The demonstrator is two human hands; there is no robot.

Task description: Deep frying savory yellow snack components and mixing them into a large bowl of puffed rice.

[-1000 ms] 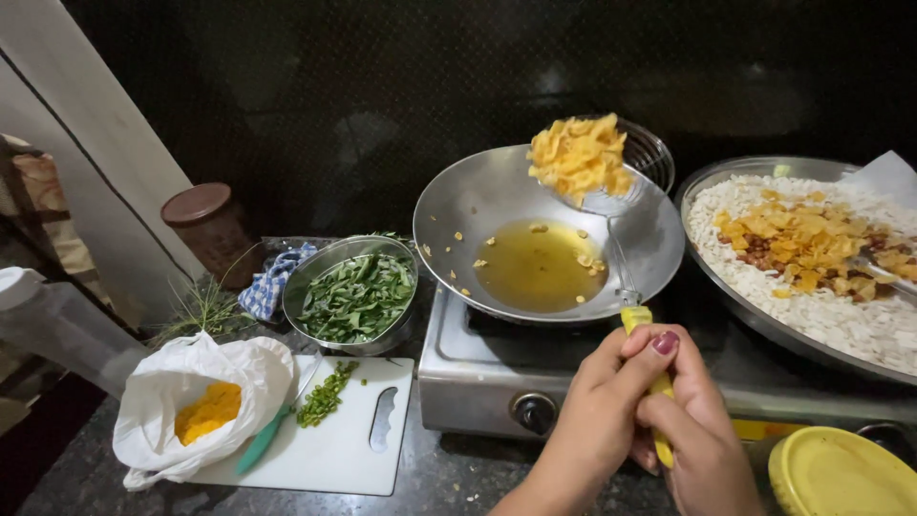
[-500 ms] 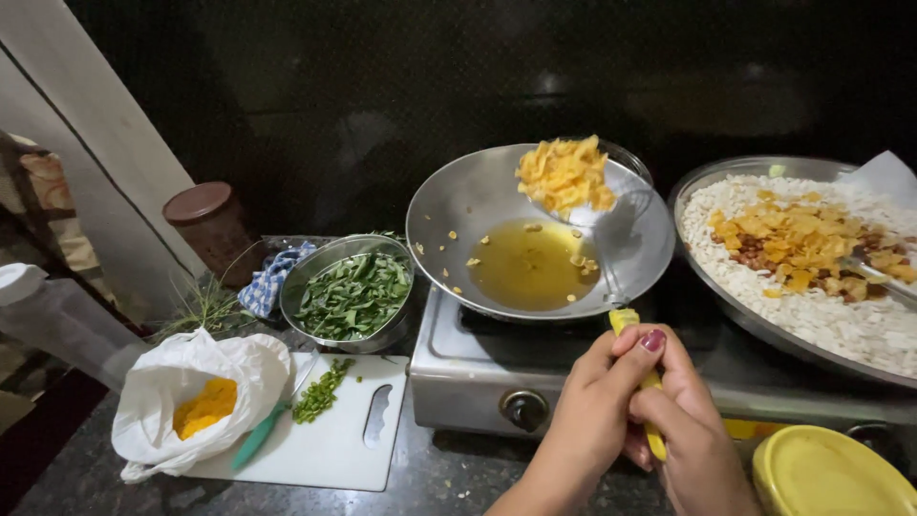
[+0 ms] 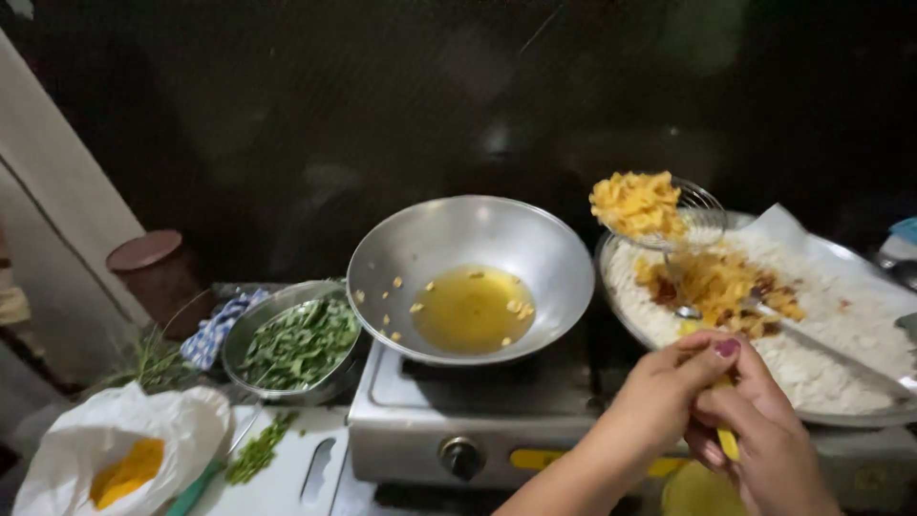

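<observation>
Tray [image 3: 860, 382] of white flakes sits right of stove [image 3: 430, 420]. Wok [image 3: 470, 277] with oil on burner. Skimmer [image 3: 659, 215] loaded with yellow chips, held over tray. Both hands, left [image 3: 669, 401], right [image 3: 764, 440], fingers curled tight around its yellow handle [image 3: 728, 441].

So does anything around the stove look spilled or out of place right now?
A little. Fried bits cling to the wok's bare inner wall, above the oil. Chopped greens lie loose on the white cutting board. Both hands hold the heaped strainer level; nothing is falling from it.
</observation>
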